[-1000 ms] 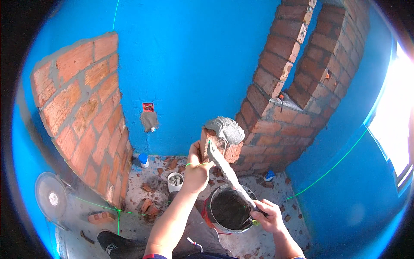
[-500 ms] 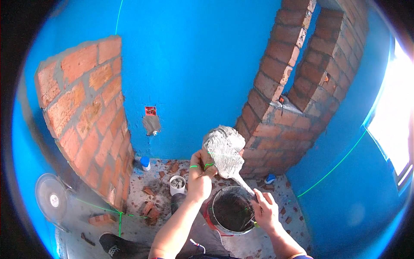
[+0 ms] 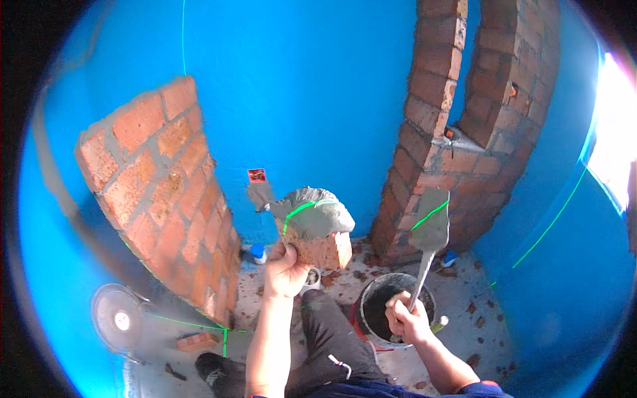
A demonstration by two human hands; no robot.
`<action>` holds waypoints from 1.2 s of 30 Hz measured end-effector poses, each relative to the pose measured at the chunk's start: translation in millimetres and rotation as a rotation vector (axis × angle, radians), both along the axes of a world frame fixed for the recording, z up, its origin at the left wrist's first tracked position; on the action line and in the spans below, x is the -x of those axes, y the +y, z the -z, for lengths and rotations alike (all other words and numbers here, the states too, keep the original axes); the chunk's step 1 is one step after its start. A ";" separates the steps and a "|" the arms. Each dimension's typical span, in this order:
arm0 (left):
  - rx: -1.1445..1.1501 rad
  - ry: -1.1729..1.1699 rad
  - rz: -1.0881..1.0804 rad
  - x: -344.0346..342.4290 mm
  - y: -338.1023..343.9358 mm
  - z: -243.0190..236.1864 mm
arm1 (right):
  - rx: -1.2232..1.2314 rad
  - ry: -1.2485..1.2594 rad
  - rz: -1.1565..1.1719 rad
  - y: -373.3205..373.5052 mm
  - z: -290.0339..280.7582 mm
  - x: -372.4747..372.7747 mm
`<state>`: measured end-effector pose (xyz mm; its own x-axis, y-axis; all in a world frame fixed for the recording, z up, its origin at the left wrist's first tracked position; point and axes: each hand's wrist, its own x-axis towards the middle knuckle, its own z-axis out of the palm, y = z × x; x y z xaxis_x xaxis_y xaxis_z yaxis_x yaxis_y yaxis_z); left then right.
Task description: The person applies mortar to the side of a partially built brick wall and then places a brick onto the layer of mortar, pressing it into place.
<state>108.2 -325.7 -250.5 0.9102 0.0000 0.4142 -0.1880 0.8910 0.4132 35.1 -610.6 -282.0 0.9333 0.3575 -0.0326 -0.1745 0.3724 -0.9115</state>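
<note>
My left hand [image 3: 286, 270] grips a reddish brick [image 3: 318, 252] by its left end, holding it up in front of the blue wall. Grey mortar [image 3: 312, 213] is heaped on the brick's upper side. My right hand [image 3: 406, 318] is closed round the handle of a trowel [image 3: 432, 222], blade pointing up, with a thin grey film on the blade. The trowel stands apart from the brick, to its right. Below my right hand is a bucket [image 3: 370, 292] of dark grey mortar, partly hidden by that hand.
A brick wall [image 3: 159, 179] rises at left, and a taller brick structure with a slot [image 3: 458, 166] at right. A round fan [image 3: 119, 322] stands at lower left. A white cup [image 3: 310, 282], a loose brick [image 3: 197, 342] and rubble lie on the floor. Green laser lines cross the scene.
The trowel has come off the mortar on the brick and moved right, blade now upright. My left hand has carried the brick left. The view has shifted slightly.
</note>
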 end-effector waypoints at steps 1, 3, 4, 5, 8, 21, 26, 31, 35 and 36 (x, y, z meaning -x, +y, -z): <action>0.090 -0.058 0.083 -0.3 4.8 9.4 | -0.092 0.046 -0.049 11.3 -1.2 -5.4; 0.182 -0.105 0.284 8.4 8.4 17.9 | -0.211 0.122 -0.129 35.9 -10.9 -17.3; 0.254 -0.065 0.371 16.0 5.8 14.8 | -0.235 0.156 -0.155 47.5 -14.1 -23.5; 0.221 -0.049 0.332 24.5 -3.1 1.8 | -0.266 0.151 -0.211 58.6 -11.6 -31.4; 0.171 0.032 0.246 51.4 -18.5 -29.8 | -0.282 0.100 -0.273 94.9 -13.9 -47.1; 0.215 0.695 0.369 64.9 37.9 -10.1 | -0.406 0.107 -0.731 189.3 10.7 -113.7; 0.175 0.904 0.893 31.9 125.9 135.8 | -0.481 0.228 -0.772 243.9 45.2 -138.5; 0.270 0.970 0.838 -0.3 144.3 86.5 | -0.502 0.336 -0.683 257.7 71.6 -160.7; 0.383 0.826 0.732 0.6 164.0 50.1 | -0.459 0.379 -0.627 273.6 42.4 -154.9; 0.403 0.764 0.669 4.1 169.4 49.9 | -0.434 0.414 -0.620 276.5 29.1 -152.0</action>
<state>104.0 -156.3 -300.4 0.7935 -0.5814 -0.1800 0.5667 0.8136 -0.1298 187.1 -334.1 -311.1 0.5090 0.8580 -0.0696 -0.7480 0.4009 -0.5289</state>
